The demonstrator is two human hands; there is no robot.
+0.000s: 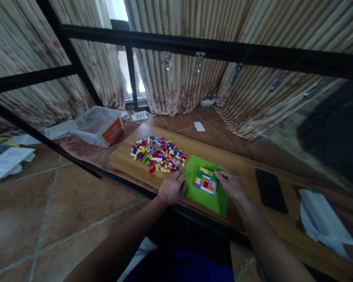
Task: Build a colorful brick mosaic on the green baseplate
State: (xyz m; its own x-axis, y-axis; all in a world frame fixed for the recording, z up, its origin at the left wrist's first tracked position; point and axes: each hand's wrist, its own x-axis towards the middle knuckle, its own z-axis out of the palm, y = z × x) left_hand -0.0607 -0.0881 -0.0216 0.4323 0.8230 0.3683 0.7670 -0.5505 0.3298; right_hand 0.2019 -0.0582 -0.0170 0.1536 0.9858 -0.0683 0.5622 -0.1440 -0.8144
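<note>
A bright green baseplate (207,201) lies on the wooden board, carrying a flat, multicoloured square of toy bricks (206,182). My right hand (228,183) is closed in a pinch at the square's upper right corner. Between its fingertips is what looks like a small dark green toy brick, mostly hidden. My left hand (173,188) is curled closed beside the baseplate's left edge, knuckles up; whatever its fingers hold is hidden. Left of the baseplate, just beyond my left hand, spreads a pile of loose toy bricks (161,154) in many colours.
A black phone (271,190) and a white plastic packet (325,219) lie to the right on the wooden board (238,160). A clear plastic bin (97,123) with an orange label stands at the far left. A black metal frame (176,41) crosses before the curtains.
</note>
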